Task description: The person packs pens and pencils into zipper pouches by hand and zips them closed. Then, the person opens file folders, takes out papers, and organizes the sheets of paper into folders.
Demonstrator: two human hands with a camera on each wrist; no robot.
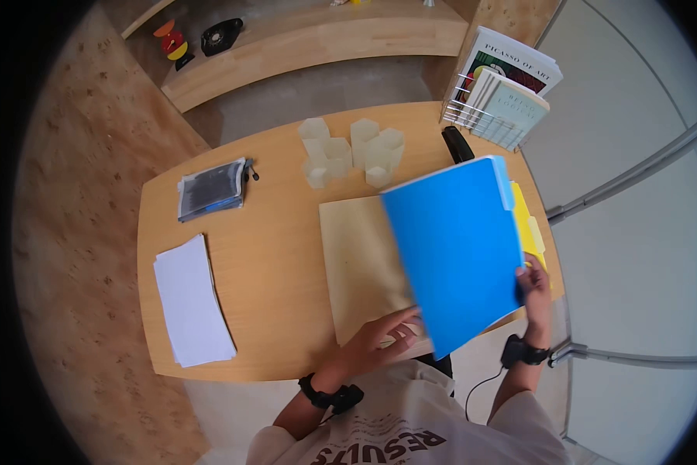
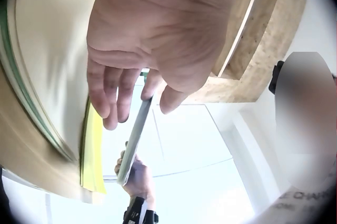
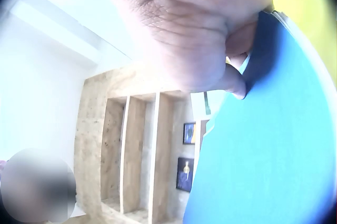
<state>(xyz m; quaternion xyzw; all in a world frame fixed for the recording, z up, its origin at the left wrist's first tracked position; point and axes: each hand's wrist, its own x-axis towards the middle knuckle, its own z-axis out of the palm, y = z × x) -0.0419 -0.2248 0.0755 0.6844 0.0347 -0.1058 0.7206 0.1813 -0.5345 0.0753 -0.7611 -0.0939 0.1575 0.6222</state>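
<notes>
A blue folder (image 1: 457, 248) is held up at a tilt over the right side of the desk. My right hand (image 1: 536, 291) grips its right edge, thumb on the blue face (image 3: 295, 129). My left hand (image 1: 371, 341) is at the folder's lower left edge, with fingers loosely extended; in the left wrist view an index fingertip (image 2: 148, 95) meets the folder's edge (image 2: 136, 134). Beneath lies a cream folder (image 1: 356, 263), partly covered by the blue one. Behind the blue folder, part of a yellow folder (image 1: 525, 217) shows at the right.
White papers (image 1: 193, 302) lie on the desk's left, with a dark zip pouch (image 1: 211, 191) behind them. Several translucent hexagonal cups (image 1: 339, 151) stand at the back. A black stapler-like object (image 1: 457, 144) and a wire rack with books (image 1: 488, 120) occupy the back right.
</notes>
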